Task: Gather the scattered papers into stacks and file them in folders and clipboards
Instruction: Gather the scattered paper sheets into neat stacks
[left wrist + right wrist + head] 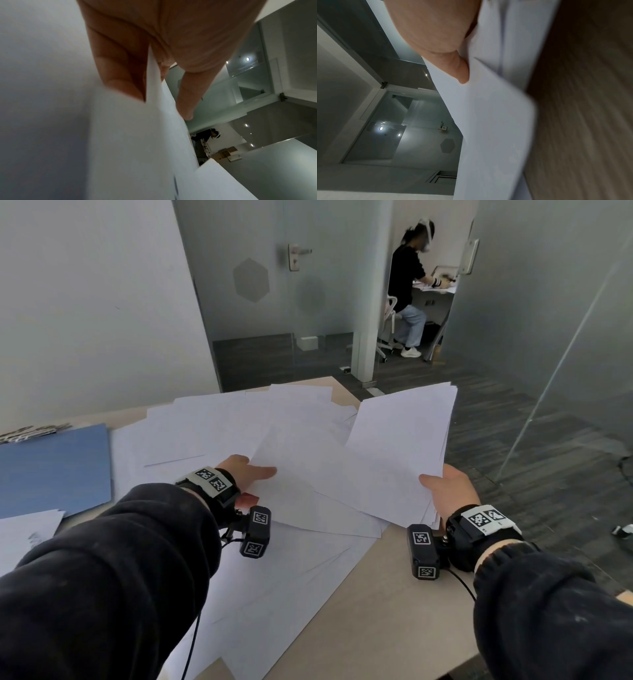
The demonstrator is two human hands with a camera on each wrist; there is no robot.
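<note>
Right hand (448, 491) is pinching a stack (400, 453) of sheets by its near corner, thumb on top, lifted off the counter (376, 611) and hanging past its right edge. Left hand (246, 470) has a single sheet (301, 460) pinched just left of the stack, thumb over, fingers under; the left wrist view confirms the sheet between thumb and fingers.

Loose papers (222, 422) are spread over the counter left of and beyond the stack. Blue folder (51, 467) sits well left of the stack, nothing filed in it yet.

Risks as I see them:
- Stack edges look fanned, so a corner pinch could let lower sheets slide out onto the floor.
- Merging the single sheet one-handed may crease it or knock the stack askew.
- I'd square the stack on the counter first.
</note>
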